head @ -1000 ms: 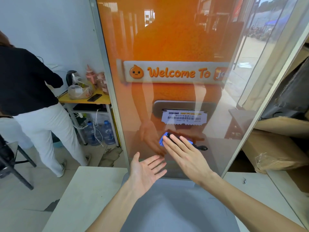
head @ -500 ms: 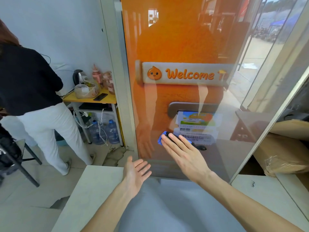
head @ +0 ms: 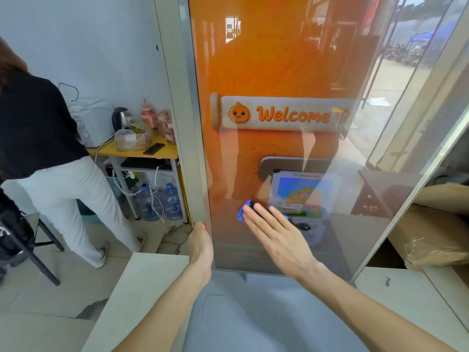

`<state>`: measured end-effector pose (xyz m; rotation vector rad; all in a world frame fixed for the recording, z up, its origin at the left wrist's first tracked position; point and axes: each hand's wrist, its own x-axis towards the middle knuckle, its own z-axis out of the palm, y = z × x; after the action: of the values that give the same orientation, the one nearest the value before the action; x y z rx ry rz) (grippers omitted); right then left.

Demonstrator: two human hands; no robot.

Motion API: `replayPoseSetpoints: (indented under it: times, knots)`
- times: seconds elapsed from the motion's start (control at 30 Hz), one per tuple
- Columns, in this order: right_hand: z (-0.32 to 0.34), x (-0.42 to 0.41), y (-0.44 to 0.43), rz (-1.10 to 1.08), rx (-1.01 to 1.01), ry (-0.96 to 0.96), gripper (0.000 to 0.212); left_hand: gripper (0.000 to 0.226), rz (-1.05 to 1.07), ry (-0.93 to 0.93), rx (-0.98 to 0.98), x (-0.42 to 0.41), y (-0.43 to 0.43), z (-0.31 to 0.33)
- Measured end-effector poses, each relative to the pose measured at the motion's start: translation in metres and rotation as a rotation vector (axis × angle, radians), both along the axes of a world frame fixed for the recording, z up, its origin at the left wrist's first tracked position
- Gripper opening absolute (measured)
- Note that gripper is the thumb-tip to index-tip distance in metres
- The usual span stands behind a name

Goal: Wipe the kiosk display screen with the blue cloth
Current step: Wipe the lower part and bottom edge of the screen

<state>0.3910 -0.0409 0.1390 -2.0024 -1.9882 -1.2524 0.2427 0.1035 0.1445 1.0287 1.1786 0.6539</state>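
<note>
Two bare hands at the kiosk display screen, a tall upright panel showing an orange graphic with a "Welcome" banner. Right hand flat, fingers straight and together, palm pressed toward the glass low on the screen, near its bottom edge. Blue cloth pinned under the fingertips against the glass; only a small blue bunch pokes out past the fingertips on the left side, rest hidden by the hand. Not a pinch grip, just flat pressure. Left hand edge-on, fingers extended, resting on the silver frame at the screen's left edge near the bottom-left corner; holds nothing, can't tell how tight it bears on the frame. Glass is reflective: faint mirror of arms and a street scene toward the right edge. Kiosk stands on a grey base between pale counter slabs. Left of the kiosk: yellow table with a kettle, bottles, a black phone near its front edge; water jugs underneath. Another person in black top and white trousers stands by that table, back turned. Cardboard box beyond the screen's right edge.
</note>
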Motion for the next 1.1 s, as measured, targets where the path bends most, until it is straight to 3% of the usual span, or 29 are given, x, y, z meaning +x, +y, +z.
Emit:
replayPoseSetpoints:
  times: [0.13,0.27,0.47,0.73,1.0,1.1]
  knots:
    - [0.031,-0.012,0.030,-0.014,0.173,0.112,0.062,0.056,-0.024,-0.045,0.040,0.004,0.004,-0.002]
    - [0.022,-0.017,0.039,-0.001,0.179,0.097,0.061,0.062,-0.020,-0.082,0.069,0.006,0.004,-0.004]
    - [-0.012,-0.009,0.017,0.047,-0.096,-0.079,0.060,0.055,-0.060,-0.143,0.141,-0.001,0.006,-0.015]
    - [0.028,-0.029,0.059,0.064,0.153,0.070,0.055,0.042,-0.042,-0.220,0.158,-0.001,-0.001,-0.012]
    - [-0.017,-0.028,0.052,0.086,-0.057,-0.075,0.057,0.059,-0.114,-0.279,0.134,-0.010,0.012,-0.026]
    - [-0.003,-0.027,0.057,0.100,0.018,-0.050,0.055,0.060,-0.115,-0.287,0.149,-0.010,0.014,-0.028]
